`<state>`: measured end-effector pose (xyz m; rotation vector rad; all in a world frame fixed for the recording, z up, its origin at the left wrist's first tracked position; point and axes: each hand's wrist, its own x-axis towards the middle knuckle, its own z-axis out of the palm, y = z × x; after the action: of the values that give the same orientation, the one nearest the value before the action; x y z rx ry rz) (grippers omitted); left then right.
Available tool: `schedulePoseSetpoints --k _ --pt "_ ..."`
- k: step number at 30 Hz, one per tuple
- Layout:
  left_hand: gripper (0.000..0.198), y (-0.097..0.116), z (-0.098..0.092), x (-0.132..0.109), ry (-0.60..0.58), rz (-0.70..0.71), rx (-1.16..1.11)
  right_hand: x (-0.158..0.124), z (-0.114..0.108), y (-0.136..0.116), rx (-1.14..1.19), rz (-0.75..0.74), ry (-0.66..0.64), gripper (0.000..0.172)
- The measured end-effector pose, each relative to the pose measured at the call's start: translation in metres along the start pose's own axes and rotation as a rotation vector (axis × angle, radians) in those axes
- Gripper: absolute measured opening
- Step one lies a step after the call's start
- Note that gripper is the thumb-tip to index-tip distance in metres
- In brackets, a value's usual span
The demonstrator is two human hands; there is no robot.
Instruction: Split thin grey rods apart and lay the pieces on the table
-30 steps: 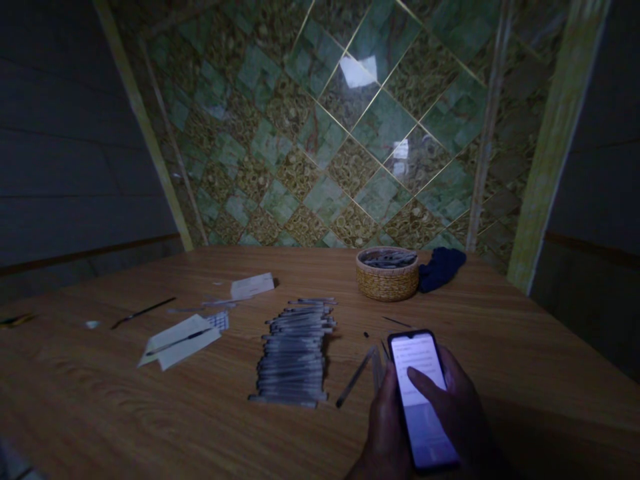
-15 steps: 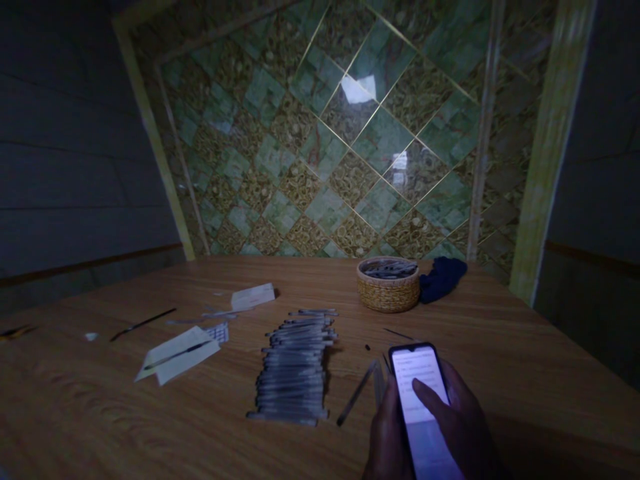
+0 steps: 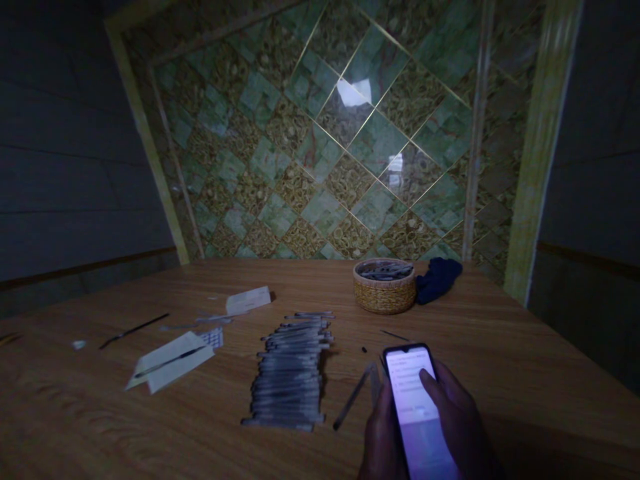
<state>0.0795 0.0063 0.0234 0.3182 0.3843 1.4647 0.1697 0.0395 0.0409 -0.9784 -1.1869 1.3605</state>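
A lit smartphone [image 3: 420, 427] is held upright at the lower right, its screen facing me with small text that I cannot read. My left hand [image 3: 379, 437] is closed along the phone's left edge. Around its right side wraps my right hand [image 3: 463, 417], with the thumb over the upper part of the screen. Just left of the phone lies a pen [image 3: 351, 400] on the table, beside a clear, thin piece [image 3: 375, 383]. Farther left, a long stack of pens [image 3: 287, 380] lies side by side.
A woven basket [image 3: 384, 297] full of pens stands at the back, with dark blue cloth [image 3: 440, 279] touching its right side. Folded white paper [image 3: 175, 363] with a thin dark pen part on it, a white box [image 3: 248, 300] and a black stick [image 3: 134, 330] lie left on the wooden table [image 3: 100, 427].
My right thumb has shifted up and right across the screen. The whole view has turned slightly, so everything sits a little farther left. Both hands still hold the phone.
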Motion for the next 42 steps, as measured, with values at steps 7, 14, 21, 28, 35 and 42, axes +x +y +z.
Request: schedulePoseSetpoints --k 7,14,21,28,35,42 --pt "0.047 0.003 0.005 0.0 -0.063 -0.038 -0.03 -0.005 0.003 -0.013 0.038 0.053 0.051 0.057" --pt "0.051 0.004 0.006 -0.001 -0.072 -0.055 -0.044 -0.003 0.003 -0.009 0.058 0.013 0.064 0.051" --pt "0.054 -0.001 -0.003 0.0 -0.029 -0.069 -0.032 -0.001 0.001 -0.004 -0.042 0.01 0.004 0.057" --pt "0.048 -0.002 -0.002 -0.001 0.014 -0.012 0.037 -0.003 0.0 0.001 -0.002 -0.064 -0.036 0.042" --pt "0.047 0.0 0.011 -0.005 0.022 -0.053 -0.007 -0.004 0.001 -0.001 0.026 -0.041 -0.059 0.047" --pt "0.046 0.0 0.008 -0.003 -0.005 -0.056 -0.001 -0.005 0.001 -0.006 -0.013 -0.024 -0.038 0.053"
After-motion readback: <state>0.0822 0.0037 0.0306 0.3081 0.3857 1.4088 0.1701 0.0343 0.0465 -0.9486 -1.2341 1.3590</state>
